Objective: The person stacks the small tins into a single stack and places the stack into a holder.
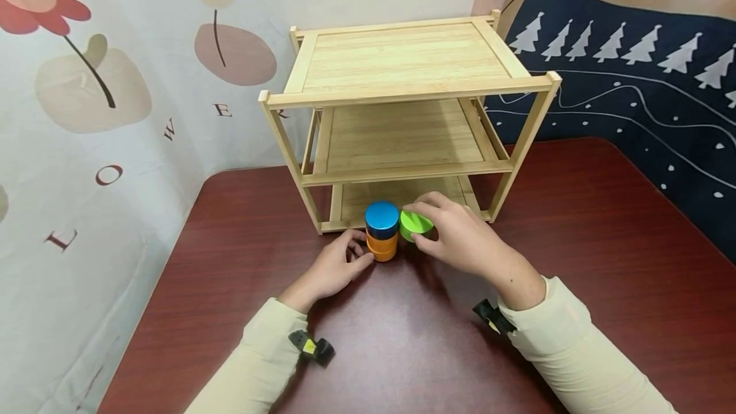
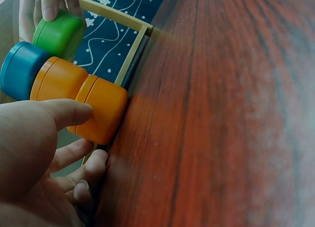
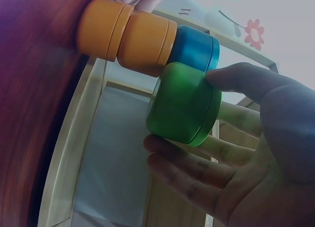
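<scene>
Two orange lidded jars stand one on the other, the lower jar (image 2: pixel 109 109) on the table and the upper jar (image 3: pixel 143 42) above it. A blue lidded jar (image 1: pixel 382 217) tops the stack. My left hand (image 1: pixel 332 265) holds the lower orange jar at the stack's base, thumb on the near side and fingers round the other. With thumb and fingers, my right hand (image 1: pixel 460 235) grips a green lidded jar (image 3: pixel 182 104). It is held off the table, right of the stack and about level with the blue jar.
Right behind the stack stands a three-tier wooden shelf (image 1: pixel 402 94) on the dark red table (image 1: pixel 241 229). A flower-printed cloth (image 1: pixel 144 82) hangs at the left. A navy cloth with white trees (image 1: pixel 609 94) hangs at the right.
</scene>
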`<state>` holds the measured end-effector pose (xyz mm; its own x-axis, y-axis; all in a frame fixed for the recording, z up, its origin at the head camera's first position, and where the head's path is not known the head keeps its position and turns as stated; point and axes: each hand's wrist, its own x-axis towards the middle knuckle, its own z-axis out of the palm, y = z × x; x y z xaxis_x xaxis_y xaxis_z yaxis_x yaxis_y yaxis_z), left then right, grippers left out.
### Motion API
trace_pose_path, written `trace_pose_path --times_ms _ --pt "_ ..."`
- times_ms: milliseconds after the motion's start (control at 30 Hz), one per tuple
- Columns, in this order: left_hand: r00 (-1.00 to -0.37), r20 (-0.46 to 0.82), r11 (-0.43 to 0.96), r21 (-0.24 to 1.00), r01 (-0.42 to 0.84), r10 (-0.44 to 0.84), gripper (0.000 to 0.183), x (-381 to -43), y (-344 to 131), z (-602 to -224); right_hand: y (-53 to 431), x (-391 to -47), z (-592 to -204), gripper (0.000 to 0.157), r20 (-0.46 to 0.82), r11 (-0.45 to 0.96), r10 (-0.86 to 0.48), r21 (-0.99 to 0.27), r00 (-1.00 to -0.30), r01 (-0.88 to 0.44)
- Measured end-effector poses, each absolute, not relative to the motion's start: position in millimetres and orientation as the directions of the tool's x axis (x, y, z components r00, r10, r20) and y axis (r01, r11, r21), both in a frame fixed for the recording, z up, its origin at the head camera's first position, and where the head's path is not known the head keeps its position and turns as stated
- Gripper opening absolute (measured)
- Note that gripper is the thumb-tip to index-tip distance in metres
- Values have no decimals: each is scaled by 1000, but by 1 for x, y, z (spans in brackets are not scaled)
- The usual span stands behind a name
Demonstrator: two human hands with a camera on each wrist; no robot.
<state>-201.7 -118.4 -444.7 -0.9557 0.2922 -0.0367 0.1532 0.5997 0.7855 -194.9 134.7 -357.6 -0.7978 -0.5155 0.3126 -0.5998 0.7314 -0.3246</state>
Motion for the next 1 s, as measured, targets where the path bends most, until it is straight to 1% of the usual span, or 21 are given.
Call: trace_pose_path --times_ms 1000 --pt "-954 -35 593 790 157 299 35 -200 -120 -444 135 -188 -352 45 331 729 -512 -321 -793 -605"
